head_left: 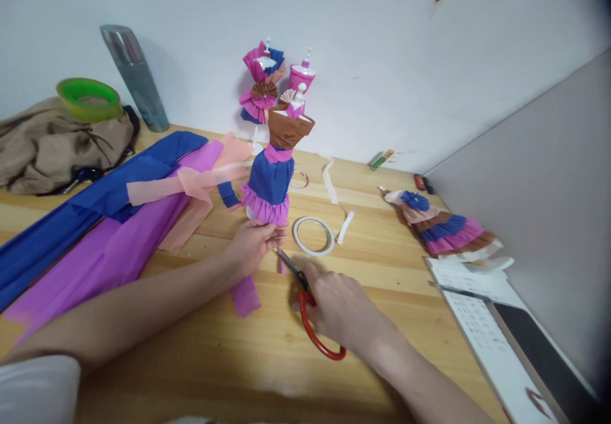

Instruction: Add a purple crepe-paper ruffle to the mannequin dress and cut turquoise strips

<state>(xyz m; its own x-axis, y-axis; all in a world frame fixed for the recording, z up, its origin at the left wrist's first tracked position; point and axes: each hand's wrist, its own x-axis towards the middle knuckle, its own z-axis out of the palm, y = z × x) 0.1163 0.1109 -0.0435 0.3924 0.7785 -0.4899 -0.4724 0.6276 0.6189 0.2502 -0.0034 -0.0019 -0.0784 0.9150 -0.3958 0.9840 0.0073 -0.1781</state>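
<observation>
A small white dress form wears a crepe-paper dress (270, 179) with a brown top, pink waist, blue skirt and purple ruffle. At the lower edge of that ruffle, my left hand (255, 246) is closed with its fingers pinching the paper. My right hand (341, 300) grips red-handled scissors (310, 328), their blades pointing up and left towards the left fingertips. Just below the blade tips is a narrow purple strip (282, 263). A purple paper scrap (246, 296) lies under my left wrist. To the right of the dress sits a roll of double-sided tape (314, 236).
Blue crepe paper (100, 188), purple crepe paper (105, 261) and peach strips (191, 185) spread across the left. Behind them stand a bottle (138, 80) and green tape roll (90, 99) on brown cloth (33, 144). Another paper dress (446, 226) lies right, near a tablet (539, 354).
</observation>
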